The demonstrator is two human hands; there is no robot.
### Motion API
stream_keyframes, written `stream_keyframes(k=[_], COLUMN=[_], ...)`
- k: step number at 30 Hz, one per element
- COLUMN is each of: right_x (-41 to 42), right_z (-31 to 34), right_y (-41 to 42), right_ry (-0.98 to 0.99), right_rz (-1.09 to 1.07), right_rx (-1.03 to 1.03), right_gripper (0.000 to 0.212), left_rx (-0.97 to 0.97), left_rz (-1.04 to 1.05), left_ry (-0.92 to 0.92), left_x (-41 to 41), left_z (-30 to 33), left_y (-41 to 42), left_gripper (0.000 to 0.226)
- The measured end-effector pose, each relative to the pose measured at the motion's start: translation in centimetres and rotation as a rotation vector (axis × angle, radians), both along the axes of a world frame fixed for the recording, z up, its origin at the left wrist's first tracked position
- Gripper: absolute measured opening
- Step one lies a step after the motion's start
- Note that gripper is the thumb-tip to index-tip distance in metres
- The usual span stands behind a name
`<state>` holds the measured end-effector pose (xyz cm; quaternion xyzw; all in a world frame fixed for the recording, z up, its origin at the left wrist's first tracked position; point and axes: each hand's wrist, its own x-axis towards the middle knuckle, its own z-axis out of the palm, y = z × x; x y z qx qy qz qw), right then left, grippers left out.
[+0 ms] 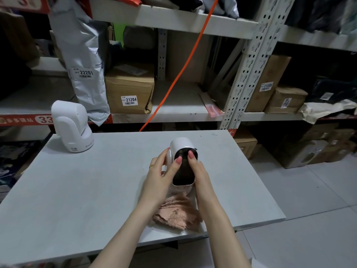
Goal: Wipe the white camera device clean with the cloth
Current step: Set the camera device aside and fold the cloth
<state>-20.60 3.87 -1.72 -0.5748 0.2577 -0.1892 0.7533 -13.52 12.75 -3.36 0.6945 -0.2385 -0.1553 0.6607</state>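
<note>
A white camera device (pixel 182 145) with a glossy black front face sits tilted toward me at the middle of the grey table (pixel 96 180). My left hand (pixel 161 176) holds its left side, the fingertips curled onto the black face. From the right, my right hand (pixel 197 167) grips it with one fingertip on the black face. A pink fluffy cloth (pixel 176 213) lies on the table under the device and between my forearms; neither hand holds it.
A second, larger white camera (pixel 72 127) stands at the table's far left corner. Metal shelves (pixel 249 60) with cardboard boxes (pixel 129 89) and parcels rise behind the table. An orange cable (pixel 179 74) hangs diagonally down behind it. Tiled floor lies to the right.
</note>
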Motion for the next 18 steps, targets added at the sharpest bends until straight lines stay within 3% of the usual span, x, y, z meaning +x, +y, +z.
stream_keyframes(k=[5,9,12,15,18], right_x=[-1.0,-1.5,-0.9,0.5,2.0], right_z=[0.0,0.4,1.5,3.1,4.3], right_y=[1.1,1.7,0.4,-1.9,-4.2], right_ry=[-0.023,-0.03,-0.026,-0.05,-0.065], right_rz=[-0.03,-0.03,-0.041,-0.081,-0.116], right_rx=[-0.034,-0.137,-0.181,-0.219,-0.199], right_gripper=[0.069,0.057,0.033,0.037,0.044], left_rx=[-0.018,-0.082,-0.096,-0.115,-0.126], left_rz=[-0.015,-0.065,-0.057,-0.052,-0.059], left_ry=[0.069,0.109,0.082,0.075,0.057], left_x=[-0.5,-1.2,-1.1,-0.3,1.0], left_z=[-0.1,0.9,2.3,3.7,5.1], left_y=[-0.1,0.0,-0.8,-2.7,-5.2], left_gripper=[0.046,0.045,0.048,0.048,0.034])
